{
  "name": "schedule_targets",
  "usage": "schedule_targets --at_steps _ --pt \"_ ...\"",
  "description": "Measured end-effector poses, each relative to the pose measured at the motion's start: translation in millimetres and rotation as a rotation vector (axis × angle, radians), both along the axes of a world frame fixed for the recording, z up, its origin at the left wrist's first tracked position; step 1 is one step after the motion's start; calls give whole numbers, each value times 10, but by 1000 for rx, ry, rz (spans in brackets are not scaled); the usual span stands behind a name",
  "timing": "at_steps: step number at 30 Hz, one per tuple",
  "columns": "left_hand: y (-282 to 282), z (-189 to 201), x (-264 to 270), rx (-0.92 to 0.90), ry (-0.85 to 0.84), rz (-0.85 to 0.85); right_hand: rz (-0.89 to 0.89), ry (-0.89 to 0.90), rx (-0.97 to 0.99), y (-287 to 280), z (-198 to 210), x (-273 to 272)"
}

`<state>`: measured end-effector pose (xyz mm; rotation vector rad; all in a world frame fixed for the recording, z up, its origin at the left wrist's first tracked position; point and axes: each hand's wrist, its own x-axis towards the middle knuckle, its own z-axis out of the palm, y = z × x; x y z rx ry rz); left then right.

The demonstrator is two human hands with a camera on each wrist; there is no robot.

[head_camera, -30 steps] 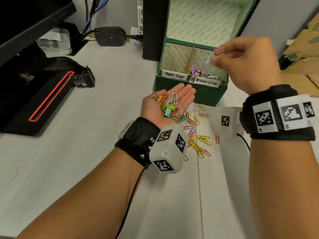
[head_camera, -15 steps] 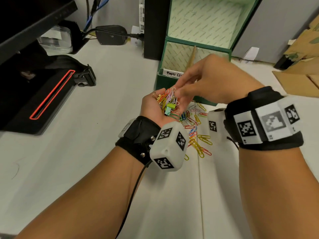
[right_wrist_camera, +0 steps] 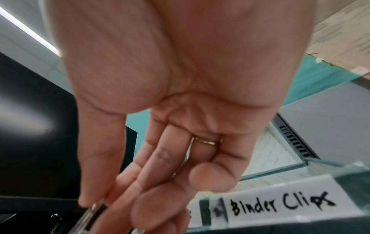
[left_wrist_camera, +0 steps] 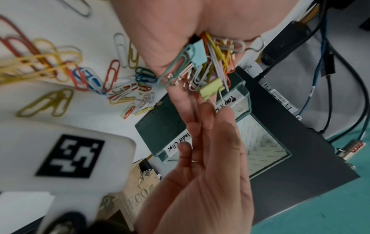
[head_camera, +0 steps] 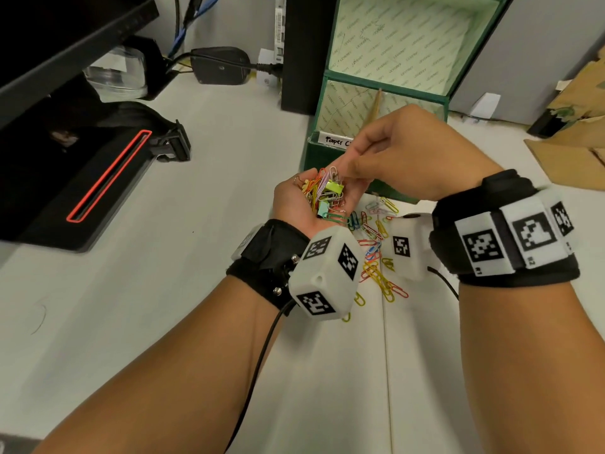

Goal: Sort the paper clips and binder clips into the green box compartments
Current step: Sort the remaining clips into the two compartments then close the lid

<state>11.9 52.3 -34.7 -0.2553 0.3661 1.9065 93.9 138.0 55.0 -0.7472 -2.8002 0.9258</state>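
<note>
Far from done, I'd judge: the left hand (head_camera: 314, 204) lies spread, cupping mixed clips, the right hand (head_camera: 409, 152) pinches a yellow-green binder clip's (left_wrist_camera: 212, 89) wire handle (paper clips (head_camera: 379, 257) litter the surface (head_camera: 163, 322) near the green box (head_camera: 330, 158)).

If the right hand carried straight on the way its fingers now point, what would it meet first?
Most likely the yellow-green binder clip on the clip pile in the left hand. The right hand fingertips already sit at its wire handle; actual contact is unclear.

White desk (head_camera: 196, 290), teal floor (left_wrist_camera: 330, 205).
</note>
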Motion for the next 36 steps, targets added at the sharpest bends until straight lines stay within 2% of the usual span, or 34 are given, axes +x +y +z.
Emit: schedule_targets --at_steps 6,9,12,15,18,19,23,28,33,36 --pt "10 -64 -31 149 -75 -56 -69 167 -64 44 75 80" --pt "39 -50 -38 110 -38 -36 -188 332 -37 161 91 120" --pt "38 -20 -15 60 26 -56 -395 514 116 351 72 147" --pt "27 -17 -7 53 29 -73 -514 431 317 499 25 194" --pt "26 -18 -14 50 30 -71 -399 156 267 492 -25 222" --pt "25 -21 -18 47 28 -70 -354 117 265 456 -33 215" --pt "40 -36 1 36 44 -56 -157 180 259 204 33 104" --pt "24 -20 73 -36 155 73 136 105 121 -137 -42 -90" --pt "42 -20 89 -171 147 137 168 91 156 -208 -184 -218" --pt "36 -24 67 -126 147 124 151 84 172 -182 -202 -213"
